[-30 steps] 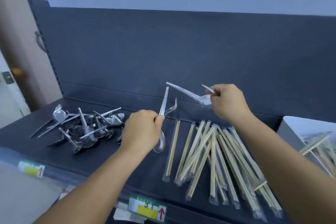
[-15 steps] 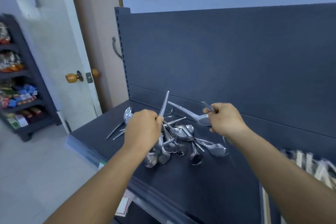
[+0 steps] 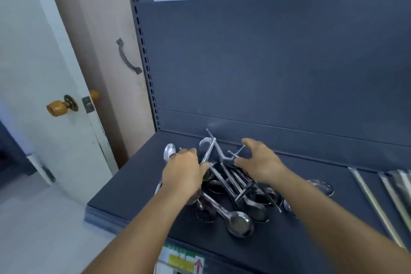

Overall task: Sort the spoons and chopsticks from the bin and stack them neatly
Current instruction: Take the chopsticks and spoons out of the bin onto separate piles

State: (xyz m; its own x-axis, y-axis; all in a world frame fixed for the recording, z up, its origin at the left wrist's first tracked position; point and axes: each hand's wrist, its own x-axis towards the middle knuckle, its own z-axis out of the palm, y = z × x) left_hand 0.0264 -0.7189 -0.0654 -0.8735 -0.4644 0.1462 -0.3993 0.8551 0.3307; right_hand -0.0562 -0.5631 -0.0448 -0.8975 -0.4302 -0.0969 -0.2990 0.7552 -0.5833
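Your left hand (image 3: 182,176) pinches one spoon handle (image 3: 208,153); your right hand (image 3: 259,162) hangs spread, holding nothing, just over the spoon pile (image 3: 233,198) on the shelf (image 3: 133,193). You look mid spoon-sorting, chopsticks (image 3: 375,202) apart at right. Next: align the tangled handles into one stack.

Dark grey metal shelf (image 3: 138,187): bare surface along its left part, from the front edge back to the rear panel; a hand can pass there. Tangled heap of shiny steel spoons (image 3: 233,187) fills the shelf centre, handles jutting up and back. Left hand (image 3: 182,173) and right hand (image 3: 260,162) sit over the heap, blocking approach from above. Upright dark grey back panel (image 3: 278,69) closes the rear. Wrapped pale wooden chopsticks (image 3: 378,202) lie at the right edge; bare strip between them and the spoons.
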